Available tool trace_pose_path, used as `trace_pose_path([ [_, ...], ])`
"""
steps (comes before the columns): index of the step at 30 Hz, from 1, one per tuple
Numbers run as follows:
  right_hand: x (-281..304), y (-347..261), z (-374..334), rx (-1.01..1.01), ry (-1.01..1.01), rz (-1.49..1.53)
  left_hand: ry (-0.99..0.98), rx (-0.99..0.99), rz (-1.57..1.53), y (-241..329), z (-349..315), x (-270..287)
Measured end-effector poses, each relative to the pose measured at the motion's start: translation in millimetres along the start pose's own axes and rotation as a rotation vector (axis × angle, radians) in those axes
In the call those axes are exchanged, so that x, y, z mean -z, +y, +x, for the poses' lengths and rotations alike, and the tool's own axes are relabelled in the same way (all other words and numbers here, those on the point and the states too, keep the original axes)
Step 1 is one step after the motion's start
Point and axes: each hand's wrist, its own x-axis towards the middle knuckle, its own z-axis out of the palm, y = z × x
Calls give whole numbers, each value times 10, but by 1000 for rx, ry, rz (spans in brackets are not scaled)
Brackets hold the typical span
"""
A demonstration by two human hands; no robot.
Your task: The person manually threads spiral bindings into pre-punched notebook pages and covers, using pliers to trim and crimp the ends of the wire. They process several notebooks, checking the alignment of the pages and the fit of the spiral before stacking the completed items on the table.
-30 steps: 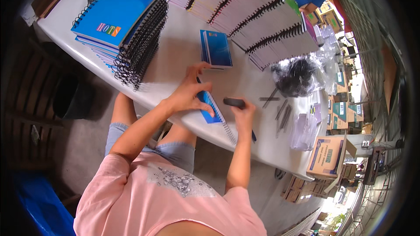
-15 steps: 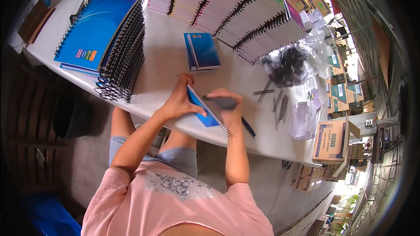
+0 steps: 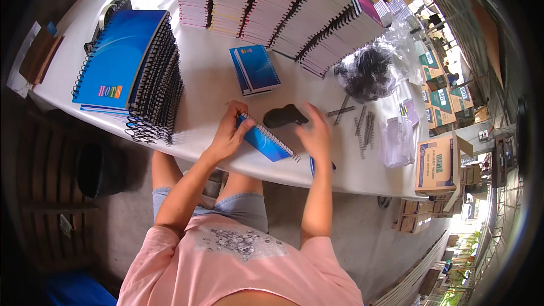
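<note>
Sitting at a white table (image 3: pixel 199 73) bearing a stack of blue coil-bound notebooks (image 3: pixel 122 59), grasping a small blue spiral-bound notebook (image 3: pixel 264 144) near the front edge with the left hand (image 3: pixel 229 131), and holding the right hand (image 3: pixel 315 135) unclenched beside a curved black object (image 3: pixel 282 117), contact unclear.
</note>
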Motion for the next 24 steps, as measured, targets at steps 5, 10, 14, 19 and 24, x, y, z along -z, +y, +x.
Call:
trace_pose_path([
  [5, 134, 73, -1075, -460, -161, -640, 194, 97, -196, 275, -56, -20],
  [10, -58, 8, -1311, -331, 209, -316, 378, 1, -28, 533, -104, -120],
  [14, 129, -912, -937, -133, 126, 176, 406, -214, 233, 611, -127, -127],
  [19, 67, -1315, -736, 89, 98, -124, 447, -263, 240, 668, -151, -124],
  [24, 35, -1372, -709, 127, 37, -155, 470, -353, 147, 721, -161, -98],
])
